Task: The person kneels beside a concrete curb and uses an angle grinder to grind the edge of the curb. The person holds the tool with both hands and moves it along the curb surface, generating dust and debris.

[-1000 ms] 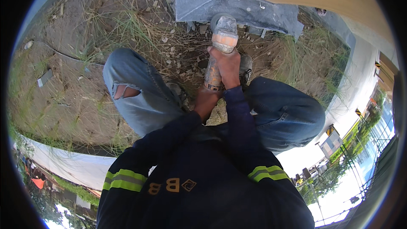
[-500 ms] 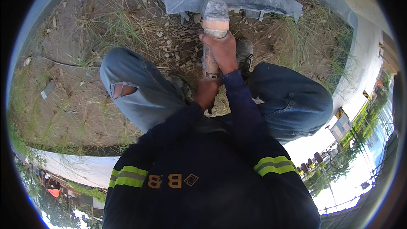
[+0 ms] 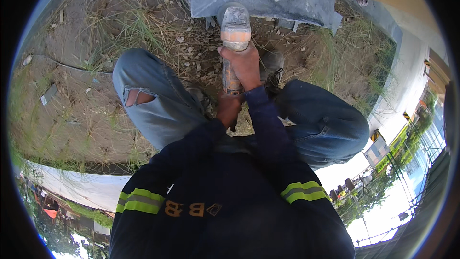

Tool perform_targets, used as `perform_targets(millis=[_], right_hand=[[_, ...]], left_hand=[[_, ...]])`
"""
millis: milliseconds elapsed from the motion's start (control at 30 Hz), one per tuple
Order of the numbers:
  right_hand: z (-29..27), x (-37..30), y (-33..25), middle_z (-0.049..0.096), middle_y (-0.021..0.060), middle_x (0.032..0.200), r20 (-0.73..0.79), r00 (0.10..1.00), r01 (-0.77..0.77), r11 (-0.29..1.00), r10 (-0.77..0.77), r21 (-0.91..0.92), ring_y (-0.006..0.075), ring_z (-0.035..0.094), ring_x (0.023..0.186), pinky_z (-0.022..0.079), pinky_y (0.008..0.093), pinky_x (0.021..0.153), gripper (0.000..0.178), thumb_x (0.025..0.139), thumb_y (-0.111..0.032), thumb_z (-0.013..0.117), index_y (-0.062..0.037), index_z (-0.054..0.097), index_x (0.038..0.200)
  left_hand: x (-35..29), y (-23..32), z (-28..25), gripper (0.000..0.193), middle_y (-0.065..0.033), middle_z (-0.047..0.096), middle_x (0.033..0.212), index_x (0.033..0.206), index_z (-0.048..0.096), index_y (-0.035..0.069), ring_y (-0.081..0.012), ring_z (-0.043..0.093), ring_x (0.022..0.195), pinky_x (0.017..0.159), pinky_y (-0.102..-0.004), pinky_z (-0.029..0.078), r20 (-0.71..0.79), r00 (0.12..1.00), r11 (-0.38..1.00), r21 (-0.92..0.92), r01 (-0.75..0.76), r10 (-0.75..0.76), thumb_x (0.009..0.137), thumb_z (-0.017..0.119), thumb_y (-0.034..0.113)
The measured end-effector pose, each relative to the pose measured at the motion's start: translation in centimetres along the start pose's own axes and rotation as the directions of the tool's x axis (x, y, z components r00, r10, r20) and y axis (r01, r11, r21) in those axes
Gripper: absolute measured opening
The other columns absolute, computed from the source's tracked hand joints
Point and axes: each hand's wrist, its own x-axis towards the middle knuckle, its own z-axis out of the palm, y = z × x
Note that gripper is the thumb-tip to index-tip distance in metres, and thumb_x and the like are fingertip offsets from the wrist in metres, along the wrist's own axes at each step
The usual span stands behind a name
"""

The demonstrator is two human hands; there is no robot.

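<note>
And there it goes: over the last second my angle grinder [image 3: 235, 33] has slid a touch leftward along the near edge of the grey slab [image 3: 297, 7], so its head now sits closer to the slab's left corner than it did. To me that reads as the same edge being worked, only at a fresh spot. The body points straight at the slab, and the head is right up against that near edge in my view; whether the disc actually bites, or is even spinning, I can't tell from up here.

Now the grip — both hands on, as they were. My right hand [image 3: 243, 67], the one nearer the slab, is closed around the barrel just behind the head, thumb lapped over the left side. My left hand [image 3: 229, 108], farther back from the slab, is wrapped around the tail end; the fingers underneath are hidden, so where they press I can't say.

Round about: pale rubble [image 3: 184, 48] lies below the slab's left corner, with dry grass [image 3: 143, 33] farther left of it. My right shoe [image 3: 273, 62] is planted on the near side of the slab, just right of the barrel. Well off to the slab's left, a thin cable [image 3: 72, 67] runs across the dirt — a pale flat scrap [image 3: 48, 94] near it.
</note>
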Motion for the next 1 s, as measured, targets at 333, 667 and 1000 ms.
perform_targets(millis=[333,667,1000], right_hand=[[-0.1,-0.2,-0.3,0.075,0.0129,0.101,0.013,0.999,0.041,0.999,-0.042,0.027,0.0201,0.072,0.088,0.055,0.0354,0.081,0.044,0.077,-0.018,0.085,0.0040,0.067,0.111],[-0.3,-0.9,-0.5,0.075,0.0113,0.099,0.003,1.000,0.008,1.000,-0.009,0.013,0.0198,0.072,0.086,0.055,0.0344,0.079,0.044,0.077,-0.018,0.086,0.0033,0.066,0.111],[-0.3,-1.6,-0.7,0.076,0.0142,0.101,-0.003,1.000,0.019,1.000,-0.019,-0.025,0.0247,0.074,0.088,0.056,0.0367,0.082,0.052,0.075,-0.025,0.088,0.0028,0.065,0.113]], left_hand=[[-0.3,0.5,0.2,0.028,-0.0032,0.061,0.072,0.094,0.062,0.000,-0.0122,0.056,0.057,0.051,-0.0334,0.043,-0.021,0.999,0.998,0.046,0.042,-0.041,0.080,0.082,0.014],[0.3,-2.6,-0.8,0.022,-0.0046,0.061,0.066,0.081,0.066,-0.001,-0.0128,0.057,0.054,0.052,-0.0340,0.044,0.076,0.995,0.989,0.126,-0.079,0.070,0.081,0.082,0.014],[-0.2,-2.9,-0.7,0.024,-0.0040,0.063,0.069,0.086,0.065,0.001,-0.0123,0.057,0.055,0.052,-0.0335,0.045,0.044,0.997,0.993,0.091,-0.072,0.068,0.080,0.083,0.016]])
